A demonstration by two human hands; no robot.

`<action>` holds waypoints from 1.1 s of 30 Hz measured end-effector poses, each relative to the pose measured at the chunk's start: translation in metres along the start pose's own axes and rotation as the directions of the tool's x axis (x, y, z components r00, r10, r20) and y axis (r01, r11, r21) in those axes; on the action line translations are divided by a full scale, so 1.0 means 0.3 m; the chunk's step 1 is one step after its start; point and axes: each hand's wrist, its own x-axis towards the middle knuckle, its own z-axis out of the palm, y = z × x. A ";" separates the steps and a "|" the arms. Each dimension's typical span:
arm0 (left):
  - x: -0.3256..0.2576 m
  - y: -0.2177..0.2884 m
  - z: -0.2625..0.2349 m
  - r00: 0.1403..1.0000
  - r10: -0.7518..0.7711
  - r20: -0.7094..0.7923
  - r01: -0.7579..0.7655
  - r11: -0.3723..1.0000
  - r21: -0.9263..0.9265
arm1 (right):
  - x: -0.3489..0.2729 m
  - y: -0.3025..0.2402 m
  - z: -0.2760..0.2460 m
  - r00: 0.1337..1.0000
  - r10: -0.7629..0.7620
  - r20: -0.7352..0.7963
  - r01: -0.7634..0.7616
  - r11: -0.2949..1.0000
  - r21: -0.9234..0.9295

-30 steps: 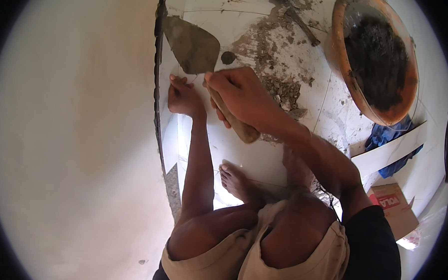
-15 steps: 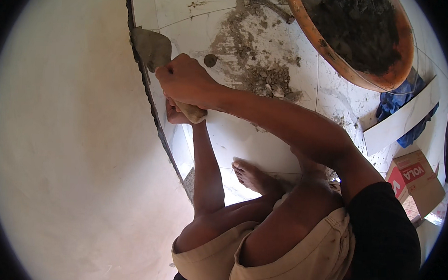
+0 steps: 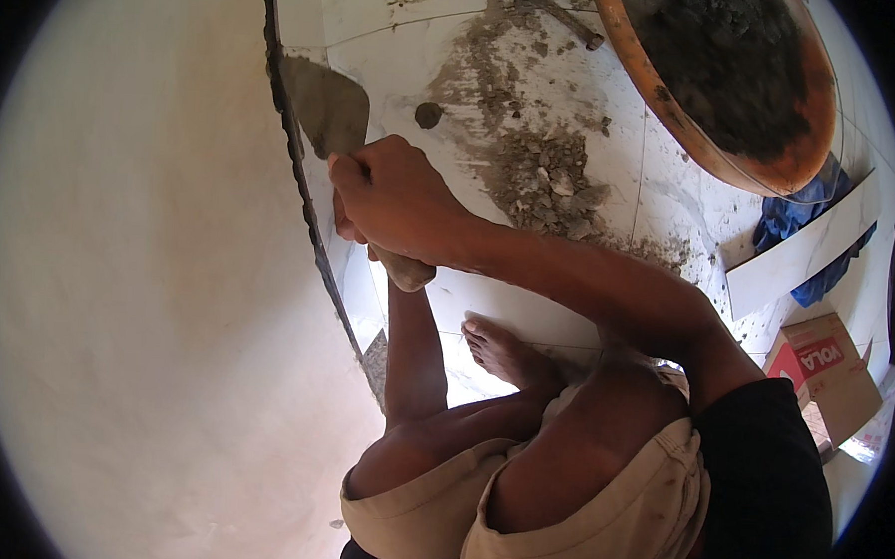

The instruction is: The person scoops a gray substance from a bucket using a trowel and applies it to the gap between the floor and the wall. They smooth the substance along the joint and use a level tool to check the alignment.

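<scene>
At the wall-side edge of the floor [image 3: 507, 300], the fingers of the right hand [image 3: 396, 199] grasp the trowel [image 3: 327, 106]; the grip of the left hand [image 3: 344, 221], mostly hidden behind, cannot be told. A slipping blade could chip the wall [image 3: 168, 267] or nick those knuckles. Compared with half a second ago, the right hand covers more of the left.

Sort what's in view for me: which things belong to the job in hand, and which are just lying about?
Likely part of the job:
Broad grey-bladed trowel, gripped in the right hand
Orange round-rimmed tub holding dark grey mix

Apparently just lying about:
Loose grey rubble
Crumpled blue cloth
White rectangular strip
Brown-and-red cardboard box
</scene>
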 end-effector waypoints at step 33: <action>0.120 -0.025 0.071 0.994 0.091 -0.060 -0.088 0.994 0.057 | 0.130 0.053 0.095 0.999 0.011 -0.033 -0.006 0.990 0.140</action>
